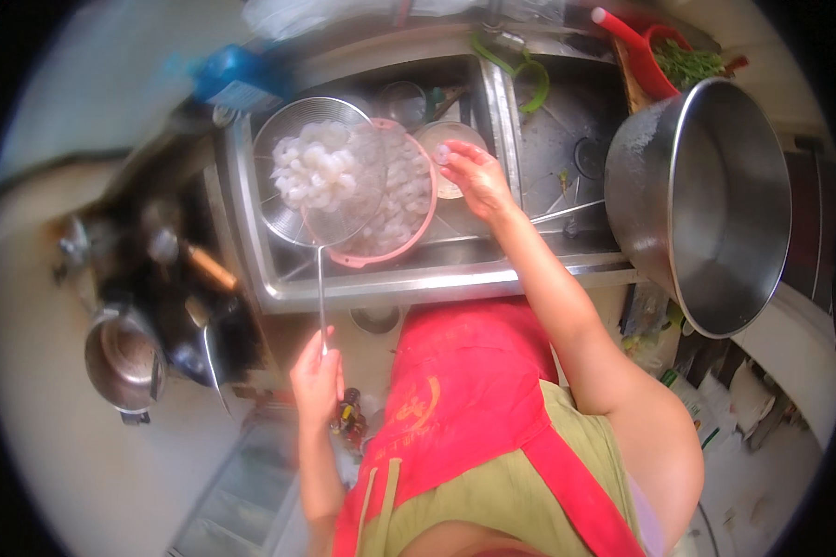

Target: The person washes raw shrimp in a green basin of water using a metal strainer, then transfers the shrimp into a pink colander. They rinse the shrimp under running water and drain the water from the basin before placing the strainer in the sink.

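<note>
My left hand (318, 379) grips the metal handle of a round wire-mesh skimmer (352, 226). A heap of peeled, pale shrimp (315, 167) rests in its mesh. Under and to the right of the skimmer, a pink plastic basin (428, 209) holds many more peeled shrimp (397, 202) and is partly hidden by the mesh. Between the fingertips of my right hand (479, 177) is a single small shrimp (443, 153). That hand hovers above a round bowl (453, 130), whose contents it partly hides.
The basin sits in a stainless-steel double sink (390, 285). A large steel pot (728, 209) stands tilted at the right, near a red dipper (651, 63) holding greens. A blue bottle (233, 73) is at the back left. Pans (125, 358) lie left. A green hose (540, 90) hangs over the divider.
</note>
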`<state>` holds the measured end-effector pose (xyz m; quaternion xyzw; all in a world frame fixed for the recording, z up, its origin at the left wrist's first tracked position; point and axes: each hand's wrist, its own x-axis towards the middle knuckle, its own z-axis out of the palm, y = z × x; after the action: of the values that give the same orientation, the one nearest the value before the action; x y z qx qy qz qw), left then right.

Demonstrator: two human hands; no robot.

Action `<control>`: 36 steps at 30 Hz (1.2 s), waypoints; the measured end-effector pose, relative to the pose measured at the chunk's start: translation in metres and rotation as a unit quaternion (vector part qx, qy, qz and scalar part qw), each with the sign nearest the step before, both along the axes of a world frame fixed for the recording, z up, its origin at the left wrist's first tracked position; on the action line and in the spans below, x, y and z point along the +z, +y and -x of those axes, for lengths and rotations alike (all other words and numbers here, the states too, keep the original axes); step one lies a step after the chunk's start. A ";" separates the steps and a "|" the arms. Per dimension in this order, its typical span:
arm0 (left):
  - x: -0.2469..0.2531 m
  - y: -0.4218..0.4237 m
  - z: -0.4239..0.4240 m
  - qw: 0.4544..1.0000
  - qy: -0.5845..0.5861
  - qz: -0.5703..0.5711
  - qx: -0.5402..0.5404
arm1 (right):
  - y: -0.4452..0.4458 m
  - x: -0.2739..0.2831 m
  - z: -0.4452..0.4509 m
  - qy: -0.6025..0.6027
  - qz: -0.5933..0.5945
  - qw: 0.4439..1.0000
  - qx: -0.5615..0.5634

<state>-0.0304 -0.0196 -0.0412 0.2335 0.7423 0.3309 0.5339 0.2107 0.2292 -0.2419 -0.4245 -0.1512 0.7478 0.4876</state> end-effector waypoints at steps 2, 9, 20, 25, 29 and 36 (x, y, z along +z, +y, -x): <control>-0.002 -0.003 0.000 1.000 -0.004 0.007 0.004 | -0.003 0.020 0.002 -0.029 -0.027 0.999 0.009; -0.015 -0.023 -0.007 0.999 -0.008 0.036 0.008 | -0.015 0.072 0.049 -0.281 -0.356 0.876 0.164; -0.009 -0.035 0.012 0.996 0.060 0.033 0.061 | -0.014 0.026 0.045 -0.220 -0.221 0.950 -0.002; -0.012 -0.044 0.025 0.994 0.070 0.007 0.084 | -0.021 -0.018 0.005 -0.197 -0.016 0.976 -0.088; -0.013 -0.048 0.026 0.992 0.074 0.025 0.095 | -0.033 -0.028 -0.013 -0.244 -0.052 0.968 -0.031; -0.011 -0.041 0.019 0.991 0.101 0.039 0.075 | -0.041 -0.001 0.051 -0.255 -0.240 0.935 0.057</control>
<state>-0.0495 -0.0606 -0.0526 0.1881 0.8205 0.3152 0.4382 0.1596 0.1886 -0.2431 -0.4621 -0.4695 0.5825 0.4761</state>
